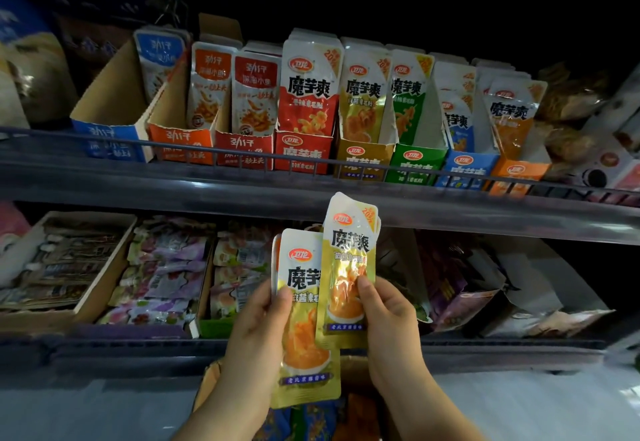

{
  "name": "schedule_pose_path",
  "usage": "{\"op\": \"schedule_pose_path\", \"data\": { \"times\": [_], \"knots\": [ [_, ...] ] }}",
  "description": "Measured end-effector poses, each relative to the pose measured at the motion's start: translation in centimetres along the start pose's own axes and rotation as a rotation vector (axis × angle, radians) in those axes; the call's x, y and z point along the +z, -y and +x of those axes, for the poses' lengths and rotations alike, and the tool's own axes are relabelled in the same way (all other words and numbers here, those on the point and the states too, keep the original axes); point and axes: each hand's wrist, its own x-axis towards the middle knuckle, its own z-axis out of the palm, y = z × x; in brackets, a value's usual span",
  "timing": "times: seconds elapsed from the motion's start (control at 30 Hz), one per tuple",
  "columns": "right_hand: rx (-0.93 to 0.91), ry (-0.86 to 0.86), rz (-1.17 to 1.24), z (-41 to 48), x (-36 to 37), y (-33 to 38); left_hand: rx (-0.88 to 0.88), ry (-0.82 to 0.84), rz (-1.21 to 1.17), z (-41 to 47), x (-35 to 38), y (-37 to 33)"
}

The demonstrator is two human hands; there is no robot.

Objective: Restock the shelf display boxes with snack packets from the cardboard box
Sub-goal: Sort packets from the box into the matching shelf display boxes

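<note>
left hand point(258, 330) grips a small stack of glossy yellow foil snack packets point(304, 347), thumb across the front; right hand point(391, 319) pinches a single yellow foil packet point(348, 260), lifted just under the upper shelf's yellow cardboard display box point(360, 160); brown cardboard box point(351, 368) sits below both hands

Two near packets point(349, 250) are showing gold-yellow with white tops. Far display boxes point(301, 155) are showing blue, orange, red, yellow and green fronts.

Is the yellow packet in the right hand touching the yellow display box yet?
Apart. The head view shows the yellow packet topping out below the yellow display box, bare shelf edge between them.
</note>
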Motion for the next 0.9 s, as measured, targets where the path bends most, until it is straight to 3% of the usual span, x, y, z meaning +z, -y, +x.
{"op": "schedule_pose_path", "data": {
  "times": [0.27, 0.37, 0.5, 0.6, 0.9],
  "knots": [
    [0.033, 0.101, -0.025, -0.4, 0.7, -0.2, -0.11, -0.159, -0.143, 1.1, -0.3, 0.1],
    [0.026, 0.169, -0.171, -0.2, 0.5, -0.1, -0.157, -0.141, -0.215, 1.3, -0.4, -0.1],
    [-0.007, 0.226, -0.349, -0.4, 0.6, 0.1, -0.173, -0.108, -0.144, 0.8, 0.0, -0.6],
    [-0.053, 0.245, -0.435, -0.8, 0.9, -0.3, -0.083, -0.158, -0.057, 0.3, 0.2, -0.6],
    [0.063, 0.373, -0.237, -0.8, 0.6, 1.3, -0.07, -0.117, -0.041, 1.0, 1.5, -1.8]
  ]
}}
